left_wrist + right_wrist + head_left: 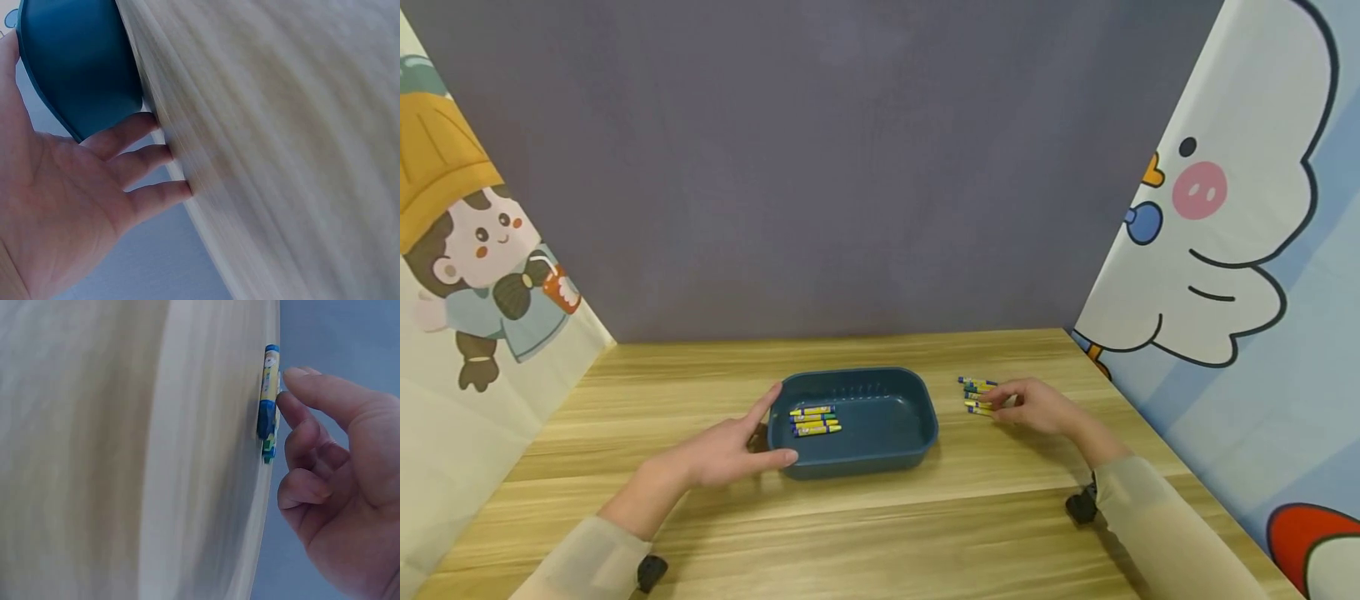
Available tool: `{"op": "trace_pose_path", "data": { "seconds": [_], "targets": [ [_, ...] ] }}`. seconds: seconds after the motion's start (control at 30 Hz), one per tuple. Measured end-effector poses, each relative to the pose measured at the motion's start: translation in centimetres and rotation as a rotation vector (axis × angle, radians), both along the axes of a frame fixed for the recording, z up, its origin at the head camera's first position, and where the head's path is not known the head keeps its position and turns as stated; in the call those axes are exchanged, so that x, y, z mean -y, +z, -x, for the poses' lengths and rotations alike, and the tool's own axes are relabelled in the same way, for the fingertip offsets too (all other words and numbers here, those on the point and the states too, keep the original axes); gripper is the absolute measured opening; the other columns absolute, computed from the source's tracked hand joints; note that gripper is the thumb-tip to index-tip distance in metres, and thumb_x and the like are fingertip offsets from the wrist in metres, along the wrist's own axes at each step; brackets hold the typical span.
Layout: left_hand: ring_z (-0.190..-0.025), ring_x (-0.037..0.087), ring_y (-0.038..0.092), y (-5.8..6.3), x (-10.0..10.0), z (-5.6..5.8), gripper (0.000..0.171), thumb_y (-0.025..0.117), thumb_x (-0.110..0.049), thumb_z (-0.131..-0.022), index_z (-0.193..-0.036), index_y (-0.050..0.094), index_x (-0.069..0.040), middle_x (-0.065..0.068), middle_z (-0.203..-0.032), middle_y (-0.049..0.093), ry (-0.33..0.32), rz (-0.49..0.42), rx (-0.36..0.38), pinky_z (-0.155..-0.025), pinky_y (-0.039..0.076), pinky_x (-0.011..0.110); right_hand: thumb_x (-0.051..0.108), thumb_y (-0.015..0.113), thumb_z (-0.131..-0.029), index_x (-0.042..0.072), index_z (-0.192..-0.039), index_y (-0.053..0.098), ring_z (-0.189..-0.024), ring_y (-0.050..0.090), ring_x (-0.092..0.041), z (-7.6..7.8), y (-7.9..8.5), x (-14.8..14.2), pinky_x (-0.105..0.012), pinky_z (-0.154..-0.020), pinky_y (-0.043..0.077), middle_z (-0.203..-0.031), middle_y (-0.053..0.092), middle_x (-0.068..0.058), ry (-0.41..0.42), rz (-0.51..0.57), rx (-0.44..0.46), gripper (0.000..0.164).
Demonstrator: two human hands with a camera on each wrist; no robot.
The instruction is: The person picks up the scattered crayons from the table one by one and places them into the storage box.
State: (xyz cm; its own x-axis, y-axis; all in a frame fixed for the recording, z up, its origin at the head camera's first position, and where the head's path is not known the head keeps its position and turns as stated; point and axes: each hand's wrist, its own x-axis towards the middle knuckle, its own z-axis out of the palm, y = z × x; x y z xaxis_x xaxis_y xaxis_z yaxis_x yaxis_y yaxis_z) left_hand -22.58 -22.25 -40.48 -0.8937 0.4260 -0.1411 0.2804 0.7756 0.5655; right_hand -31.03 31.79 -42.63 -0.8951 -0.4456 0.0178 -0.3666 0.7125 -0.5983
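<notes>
**Steady Tray, Careful Pinch**

A wood-grain counter (pixel 970 533) spans the lower frame, a dark blue tray (pixel 857 467) resting at its centre. At the tray's left end, a person's left grip (pixel 718 454) is spread, fingers nearly straight, thumb and forefinger at the rim; light contact there should help to keep the tray from sliding. At centre right, the right grip (pixel 1037 407) bends over a loose cluster of yellow-wrapped crayons (pixel 975 397), thumb and forefinger close together at their right ends. Whether it pinches one cannot be told from the head or right-wrist views. A clean pickup likely calls for a single crayon taken near its middle, fingertips low to the counter, since close neighbours could roll or scatter. Inside the tray, toward its left, similar crayons (pixel 815 425) lie side by side in a row; anything set near them is best lowered parallel, not dropped.
</notes>
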Motion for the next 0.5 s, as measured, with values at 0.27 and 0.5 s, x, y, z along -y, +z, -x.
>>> {"op": "trace_pose_path", "data": {
  "seconds": [0.27, 0.5],
  "targets": [
    [-0.140, 0.042, 0.063, -0.16, 0.06, -0.01, 0.117, 0.070, -0.070, -0.099, -0.179, -0.003, -0.026, 0.020, -0.150, 0.068, 0.001, 0.004, 0.004, -0.118, 0.047, 0.065, 0.016, 0.081, -0.100, 0.013, -0.130, 0.081, -0.091, 0.064, -0.011, -0.08, -0.51, -0.91, -0.026, -0.075, 0.053, -0.118, 0.079, -0.007, 0.015, -0.002, 0.020, 0.031],
    [-0.140, 0.041, 0.063, -0.15, 0.03, -0.01, 0.116, 0.069, -0.071, -0.099, -0.179, -0.004, -0.028, 0.020, -0.150, 0.067, 0.005, 0.005, 0.005, -0.118, 0.047, 0.064, 0.014, 0.082, -0.098, 0.011, -0.130, 0.082, -0.100, 0.066, -0.008, -0.67, -0.25, -0.99, -0.025, -0.081, 0.054, -0.117, 0.077, -0.006, 0.047, -0.007, 0.042, 0.032]
  ]
}}
